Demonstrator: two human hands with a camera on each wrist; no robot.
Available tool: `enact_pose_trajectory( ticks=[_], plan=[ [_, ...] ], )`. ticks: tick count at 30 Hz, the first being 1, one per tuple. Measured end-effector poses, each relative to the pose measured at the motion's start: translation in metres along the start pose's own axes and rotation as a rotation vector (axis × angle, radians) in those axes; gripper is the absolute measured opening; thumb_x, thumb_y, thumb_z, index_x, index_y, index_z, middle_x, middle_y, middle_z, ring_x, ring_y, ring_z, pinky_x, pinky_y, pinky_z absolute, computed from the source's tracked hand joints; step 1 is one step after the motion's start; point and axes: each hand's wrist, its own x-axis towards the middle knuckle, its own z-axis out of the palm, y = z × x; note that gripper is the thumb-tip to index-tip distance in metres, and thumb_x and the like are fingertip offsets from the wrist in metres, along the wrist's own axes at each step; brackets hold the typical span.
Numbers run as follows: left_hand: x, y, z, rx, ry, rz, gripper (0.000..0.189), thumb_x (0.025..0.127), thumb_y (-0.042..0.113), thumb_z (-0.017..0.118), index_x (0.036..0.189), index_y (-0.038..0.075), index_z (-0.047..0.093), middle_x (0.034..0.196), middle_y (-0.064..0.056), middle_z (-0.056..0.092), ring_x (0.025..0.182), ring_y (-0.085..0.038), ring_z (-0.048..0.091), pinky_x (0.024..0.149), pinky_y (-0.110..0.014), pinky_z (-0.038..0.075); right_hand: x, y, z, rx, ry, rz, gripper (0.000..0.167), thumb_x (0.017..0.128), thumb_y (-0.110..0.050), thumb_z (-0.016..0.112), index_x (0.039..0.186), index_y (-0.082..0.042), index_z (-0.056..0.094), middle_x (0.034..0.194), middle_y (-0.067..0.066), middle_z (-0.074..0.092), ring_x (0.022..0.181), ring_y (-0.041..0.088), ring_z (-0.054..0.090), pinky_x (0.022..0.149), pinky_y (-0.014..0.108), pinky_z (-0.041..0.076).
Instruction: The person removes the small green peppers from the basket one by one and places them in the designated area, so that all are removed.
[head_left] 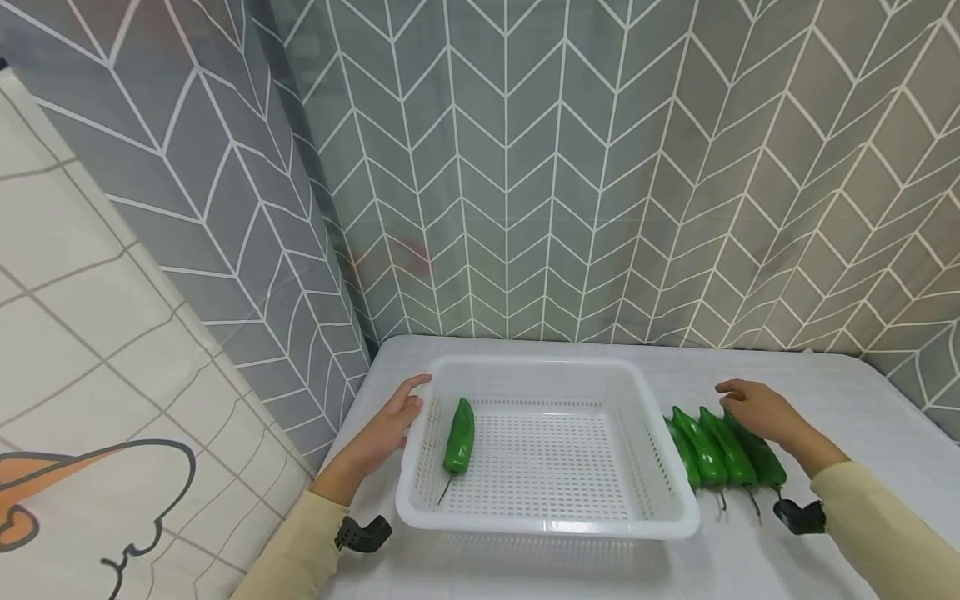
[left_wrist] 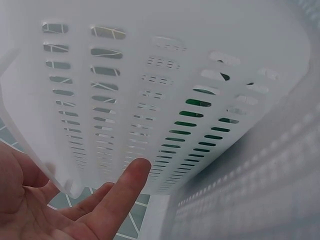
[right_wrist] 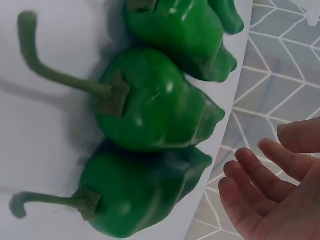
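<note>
A white perforated plastic basket (head_left: 555, 527) sits on the table with one green pepper (head_left: 460, 437) lying inside near its left wall. Beside that wall is my left hand (head_left: 386, 429), its fingertips at the rim. In the left wrist view an extended finger (left_wrist: 125, 192) reaches up against the outside of the slotted wall. Right of the basket, several green peppers (head_left: 723, 446) lie side by side, stems toward me; the basket's rim partly hides the leftmost. My right hand (head_left: 761, 408) hovers over the tip of the rightmost pepper (right_wrist: 135, 190), fingers loosely bent around nothing.
A white cloth (head_left: 825, 392) covers the table. Grey curtains with a white chevron pattern (head_left: 525, 167) hang behind and to the left of it. Black wrist cameras (head_left: 363, 533) are worn on both sleeves. White tile-patterned material (head_left: 90, 333) fills the far left.
</note>
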Motion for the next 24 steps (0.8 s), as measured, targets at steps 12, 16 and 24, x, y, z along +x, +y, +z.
enact_pose_trajectory(
  ticks=[12,16,24],
  plan=[
    [-0.001,-0.002,0.000,-0.009,0.012,-0.005,0.047,0.114,0.030,0.030,0.159,0.024,0.020,0.144,-0.022,0.046,0.123,-0.034,0.058,0.086,-0.047,0.057,0.001,-0.018,0.002,-0.002,0.037,-0.071,0.039,0.101,-0.008,0.052,0.127,0.021,0.052,0.116,0.042,0.059,0.105,0.058,0.058,0.080,0.063,0.052],
    [-0.001,-0.001,0.001,-0.006,0.018,-0.007,0.047,0.114,0.029,0.030,0.159,0.024,0.021,0.143,-0.022,0.046,0.122,-0.035,0.058,0.085,-0.047,0.057,0.000,-0.024,0.004,0.017,0.046,-0.090,0.040,0.100,-0.009,0.054,0.127,0.020,0.053,0.115,0.040,0.061,0.106,0.058,0.058,0.080,0.063,0.053],
    [0.000,-0.001,0.001,-0.009,0.003,0.004,0.047,0.114,0.030,0.030,0.159,0.023,0.020,0.143,-0.022,0.045,0.122,-0.035,0.058,0.086,-0.047,0.057,0.002,-0.035,0.004,0.033,0.070,-0.155,0.038,0.102,-0.011,0.056,0.127,0.017,0.055,0.114,0.037,0.063,0.108,0.057,0.058,0.081,0.063,0.053]
  ],
)
